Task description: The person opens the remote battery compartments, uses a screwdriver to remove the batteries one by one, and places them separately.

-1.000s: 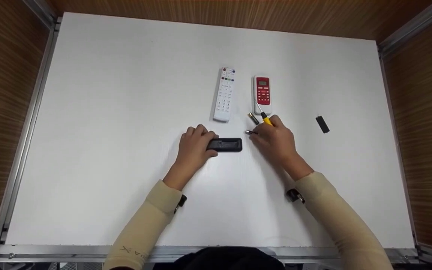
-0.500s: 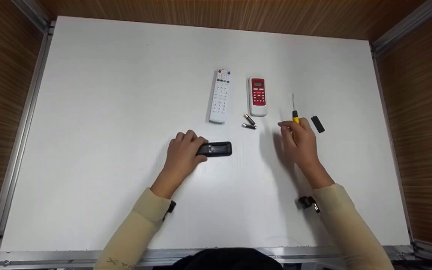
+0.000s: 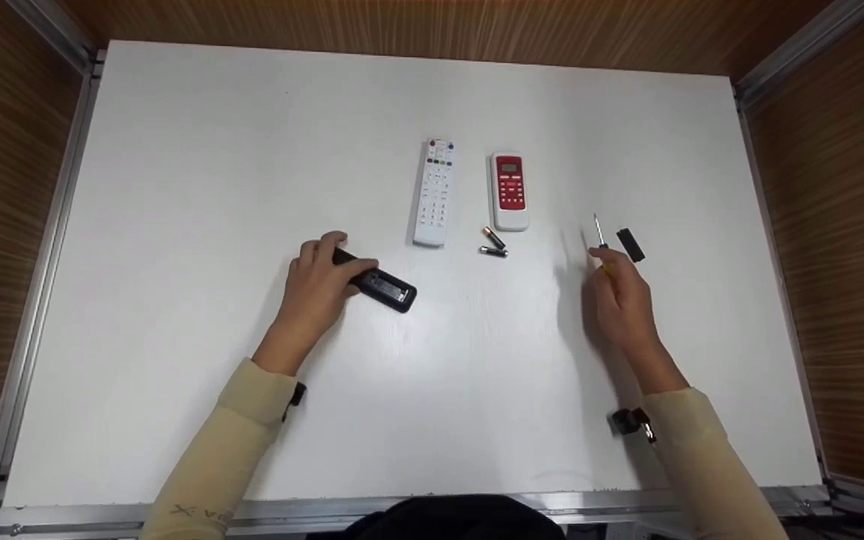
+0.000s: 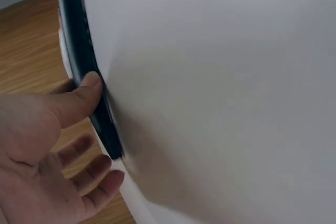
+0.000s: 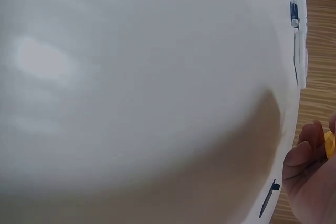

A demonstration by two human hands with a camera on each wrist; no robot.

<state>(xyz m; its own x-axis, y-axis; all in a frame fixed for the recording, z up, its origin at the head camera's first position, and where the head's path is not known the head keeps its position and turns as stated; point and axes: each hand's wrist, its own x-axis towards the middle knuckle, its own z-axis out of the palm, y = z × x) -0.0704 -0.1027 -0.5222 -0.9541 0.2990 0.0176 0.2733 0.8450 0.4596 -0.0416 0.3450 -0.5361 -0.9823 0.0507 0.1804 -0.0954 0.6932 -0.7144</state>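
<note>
A black remote control (image 3: 389, 289) lies slanted on the white table with its battery compartment bared. My left hand (image 3: 313, 289) grips its far end, and in the left wrist view the thumb presses on the remote's side. My right hand (image 3: 625, 307) holds a screwdriver (image 3: 599, 230), its thin shaft pointing away from me; the yellow handle (image 5: 329, 144) is mostly hidden in the palm. Just beyond that hand rests a small black battery cover (image 3: 631, 245). Two batteries, one copper-topped (image 3: 493, 238) and one silver-ended (image 3: 493, 252), lie between the hands.
A long white remote (image 3: 433, 193) and a white remote with a red face (image 3: 509, 191) lie side by side farther back. Wood-patterned walls (image 3: 417, 26) and metal rails (image 3: 49, 262) bound the white tabletop (image 3: 199, 150).
My right hand moved right, away from the batteries, leaving the silver-ended one beside the other; it keeps the screwdriver. My left hand shifted the black remote left and turned it to a slant.
</note>
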